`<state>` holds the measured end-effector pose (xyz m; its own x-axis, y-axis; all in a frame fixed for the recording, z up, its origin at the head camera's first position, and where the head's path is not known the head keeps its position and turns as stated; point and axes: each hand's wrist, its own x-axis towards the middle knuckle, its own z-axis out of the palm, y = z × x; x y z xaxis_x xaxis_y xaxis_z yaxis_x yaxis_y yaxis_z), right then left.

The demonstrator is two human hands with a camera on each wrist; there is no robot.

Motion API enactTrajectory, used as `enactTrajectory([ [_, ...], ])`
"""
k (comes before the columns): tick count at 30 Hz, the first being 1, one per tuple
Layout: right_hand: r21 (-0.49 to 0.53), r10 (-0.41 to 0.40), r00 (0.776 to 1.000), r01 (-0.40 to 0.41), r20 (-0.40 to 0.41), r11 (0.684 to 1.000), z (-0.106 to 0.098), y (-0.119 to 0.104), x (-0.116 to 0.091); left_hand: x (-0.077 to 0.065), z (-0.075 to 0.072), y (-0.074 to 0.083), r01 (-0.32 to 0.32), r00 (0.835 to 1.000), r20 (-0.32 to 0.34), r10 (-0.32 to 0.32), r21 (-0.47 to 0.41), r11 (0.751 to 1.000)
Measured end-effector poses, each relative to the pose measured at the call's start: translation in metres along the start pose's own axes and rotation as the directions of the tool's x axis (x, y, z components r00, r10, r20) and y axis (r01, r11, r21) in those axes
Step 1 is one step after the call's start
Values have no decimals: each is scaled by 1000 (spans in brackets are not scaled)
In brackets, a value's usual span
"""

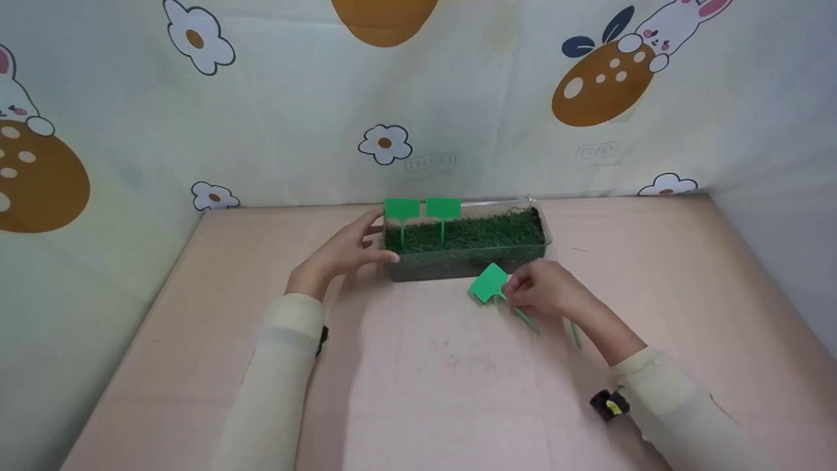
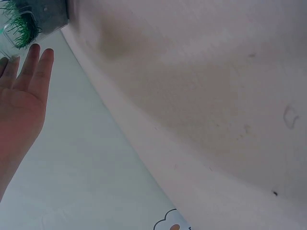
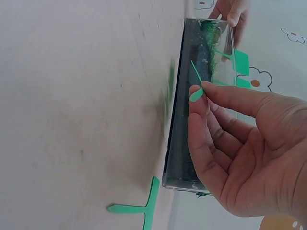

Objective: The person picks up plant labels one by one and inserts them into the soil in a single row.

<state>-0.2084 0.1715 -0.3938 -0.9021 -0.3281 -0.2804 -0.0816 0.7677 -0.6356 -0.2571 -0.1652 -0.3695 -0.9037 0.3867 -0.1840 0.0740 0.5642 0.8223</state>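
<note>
A clear, long planter box [image 1: 467, 263] holds dark green artificial grass [image 1: 497, 232]. Two green plant labels [image 1: 401, 208] stand upright in its left half. My left hand [image 1: 343, 248] holds the box's left end, thumb at the front corner and fingers at the end and back; in the left wrist view these fingers [image 2: 37, 76] look nearly straight. Just in front of the box, my right hand [image 1: 546, 288] pinches another green plant label [image 1: 489, 282] between thumb and forefinger, its stem slanting down to the right. The right wrist view shows this held label [image 3: 196, 95] almost edge-on.
One more green plant label [image 3: 129, 208] lies on the table, its stem [image 1: 575, 335] showing beneath my right wrist in the head view. The pink tabletop [image 1: 444, 392] meets a printed cloth wall [image 1: 294, 131] close behind the box.
</note>
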Motion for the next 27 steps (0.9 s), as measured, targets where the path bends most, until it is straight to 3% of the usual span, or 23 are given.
enactTrajectory([
  [8,27,-11,1000,11,-17,1000,-2,0,0,13,1,-24,-28,999,-24,28,-5,1000],
  [27,63,-41,998,44,-51,997,-6,-3,-1,13,2,-25,-18,999,-36,18,7,1000],
])
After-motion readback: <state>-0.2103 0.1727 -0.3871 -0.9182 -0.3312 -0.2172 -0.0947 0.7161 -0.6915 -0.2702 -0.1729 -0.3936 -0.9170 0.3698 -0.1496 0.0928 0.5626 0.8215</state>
